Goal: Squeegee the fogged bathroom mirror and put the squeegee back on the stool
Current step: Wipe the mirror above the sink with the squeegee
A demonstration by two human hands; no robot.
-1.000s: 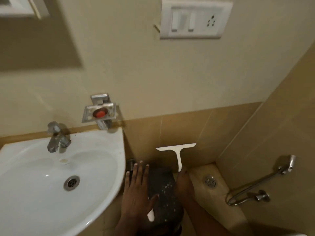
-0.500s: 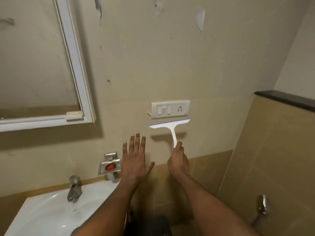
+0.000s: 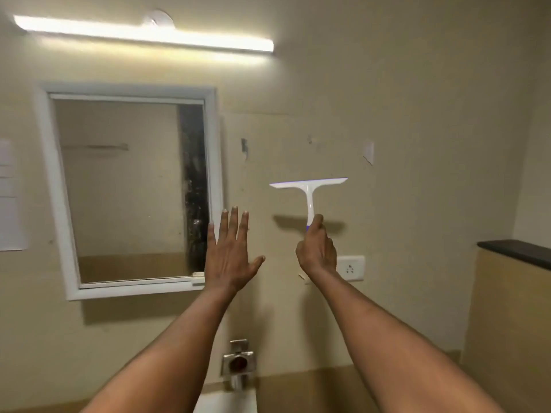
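Note:
My right hand grips the lower end of a white squeegee with a purple blade edge, held upright with the blade on top, in front of the bare wall to the right of the mirror. The white-framed mirror hangs on the wall at left, its glass hazy, with a dark streaked strip along its right side. My left hand is raised flat with fingers spread, just right of the mirror's lower right corner, holding nothing. The stool is out of view.
A lit tube light runs above the mirror. A switch and socket plate sits behind my right wrist. A metal soap holder and the sink's rim lie below. A dark-topped tiled partition stands at right.
My view has swung up from the sink and stool to the mirror and wall. My right hand has lifted the squeegee from stool height to chest height. The left hand rose alongside, still spread.

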